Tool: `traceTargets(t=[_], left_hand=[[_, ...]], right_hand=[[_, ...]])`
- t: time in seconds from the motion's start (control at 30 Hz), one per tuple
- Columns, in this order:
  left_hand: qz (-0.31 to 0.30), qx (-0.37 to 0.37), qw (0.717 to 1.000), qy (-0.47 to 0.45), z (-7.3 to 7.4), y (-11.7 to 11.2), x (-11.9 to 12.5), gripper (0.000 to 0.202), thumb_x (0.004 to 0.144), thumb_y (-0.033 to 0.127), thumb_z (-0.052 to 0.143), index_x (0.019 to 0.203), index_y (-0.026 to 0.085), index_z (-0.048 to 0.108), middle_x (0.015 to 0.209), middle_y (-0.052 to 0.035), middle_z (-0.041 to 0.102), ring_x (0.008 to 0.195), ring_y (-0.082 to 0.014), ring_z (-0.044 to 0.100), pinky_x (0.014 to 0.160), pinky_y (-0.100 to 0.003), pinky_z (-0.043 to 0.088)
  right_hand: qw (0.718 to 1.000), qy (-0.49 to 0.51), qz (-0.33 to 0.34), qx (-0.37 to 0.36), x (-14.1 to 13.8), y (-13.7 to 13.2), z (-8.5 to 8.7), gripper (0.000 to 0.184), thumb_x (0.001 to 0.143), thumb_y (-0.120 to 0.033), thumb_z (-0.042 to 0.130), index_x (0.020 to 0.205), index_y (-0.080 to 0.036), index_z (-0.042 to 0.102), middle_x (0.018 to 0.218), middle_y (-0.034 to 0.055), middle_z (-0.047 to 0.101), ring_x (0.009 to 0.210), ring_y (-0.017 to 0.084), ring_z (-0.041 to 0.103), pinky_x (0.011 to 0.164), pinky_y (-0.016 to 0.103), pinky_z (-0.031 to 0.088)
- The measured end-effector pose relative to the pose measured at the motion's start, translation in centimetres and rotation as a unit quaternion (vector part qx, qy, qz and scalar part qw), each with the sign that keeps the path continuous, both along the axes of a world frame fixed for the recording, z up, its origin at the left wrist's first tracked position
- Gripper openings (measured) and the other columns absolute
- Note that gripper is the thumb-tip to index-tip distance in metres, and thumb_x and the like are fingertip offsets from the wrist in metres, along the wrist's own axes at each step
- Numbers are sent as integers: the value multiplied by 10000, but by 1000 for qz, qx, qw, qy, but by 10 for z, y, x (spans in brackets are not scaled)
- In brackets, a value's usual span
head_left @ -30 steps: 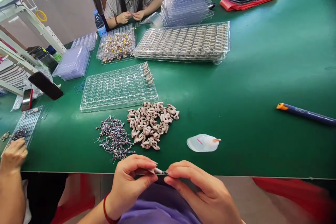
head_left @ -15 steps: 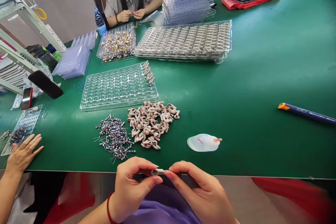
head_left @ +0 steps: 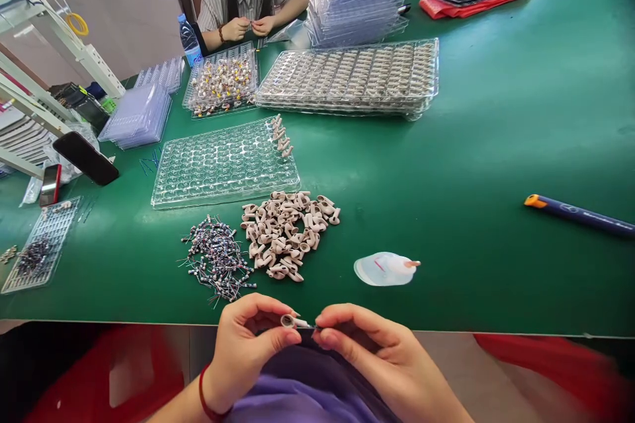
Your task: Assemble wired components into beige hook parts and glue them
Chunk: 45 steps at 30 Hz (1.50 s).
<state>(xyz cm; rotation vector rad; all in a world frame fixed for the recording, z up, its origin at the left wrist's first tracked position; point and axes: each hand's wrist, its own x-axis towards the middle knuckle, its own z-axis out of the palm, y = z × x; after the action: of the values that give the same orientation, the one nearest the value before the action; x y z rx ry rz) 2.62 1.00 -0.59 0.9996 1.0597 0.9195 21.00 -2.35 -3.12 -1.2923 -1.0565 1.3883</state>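
Nearer you than the clear tray point(head_left: 213, 165), patterned with rows of round cups, the shell point(head_left: 301, 323) in your left hand point(head_left: 245, 337) is off-white, the part point(head_left: 316, 328) at your right hand point(head_left: 372, 344) dark, your wristband point(head_left: 202, 393) deep red and your clothing point(head_left: 292, 400) purple. Just in front of the tray, on the plain green table point(head_left: 471, 145), your shell pile point(head_left: 278, 231) is pinkish beige and the wire heap point(head_left: 218, 258) blue-black flecked with white; to its right, the bottle point(head_left: 381, 269) is cloudy white with a brownish tip, the cutter point(head_left: 580, 212) navy with an orange end. Beyond the tray, the striped shirt point(head_left: 213, 10) is grey.
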Motion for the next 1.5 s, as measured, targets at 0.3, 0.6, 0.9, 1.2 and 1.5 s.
traceTargets(t=[0.3, 0.6, 0.9, 1.2, 1.5], left_hand=[[5, -19, 1000, -17, 0, 0, 3, 192, 629, 185, 885, 779, 174, 767, 734, -8, 745, 667, -108, 695, 659, -176, 575], [7, -1, 1000, -22, 0, -1, 4, 187, 632, 160, 879, 786, 182, 776, 736, -2, 742, 662, -99, 695, 648, -152, 572], [22, 58, 998, 9, -1, -4, 4, 190, 644, 166, 873, 805, 194, 777, 774, -11, 739, 668, -105, 697, 648, -161, 579], [8, -1, 999, -44, 0, -5, 8, 189, 638, 166, 878, 793, 200, 775, 750, -2, 752, 677, -108, 703, 654, -165, 585], [9, -30, 997, -64, 0, -6, 8, 190, 631, 171, 885, 784, 186, 774, 735, -7, 759, 662, -103, 701, 653, -167, 585]], right_hand=[[993, -92, -4, 73, 2, -2, 8, 185, 836, -387, 680, 794, -216, 736, 732, 26, 752, 637, 154, 707, 609, 171, 580], [991, -95, 3, 93, 5, 0, 13, 173, 836, -377, 687, 789, -218, 736, 724, 23, 756, 625, 151, 714, 594, 158, 581], [997, 13, -52, -53, -6, -3, 20, 345, 718, -544, 757, 748, -202, 729, 690, 25, 723, 628, 156, 688, 598, 183, 569], [996, 38, -42, -75, -7, -2, 23, 340, 716, -537, 760, 733, -200, 719, 667, 12, 710, 618, 139, 662, 590, 176, 541], [996, 52, -52, -51, -10, -4, 22, 340, 717, -546, 763, 737, -209, 733, 695, 20, 727, 645, 148, 690, 626, 175, 568]])
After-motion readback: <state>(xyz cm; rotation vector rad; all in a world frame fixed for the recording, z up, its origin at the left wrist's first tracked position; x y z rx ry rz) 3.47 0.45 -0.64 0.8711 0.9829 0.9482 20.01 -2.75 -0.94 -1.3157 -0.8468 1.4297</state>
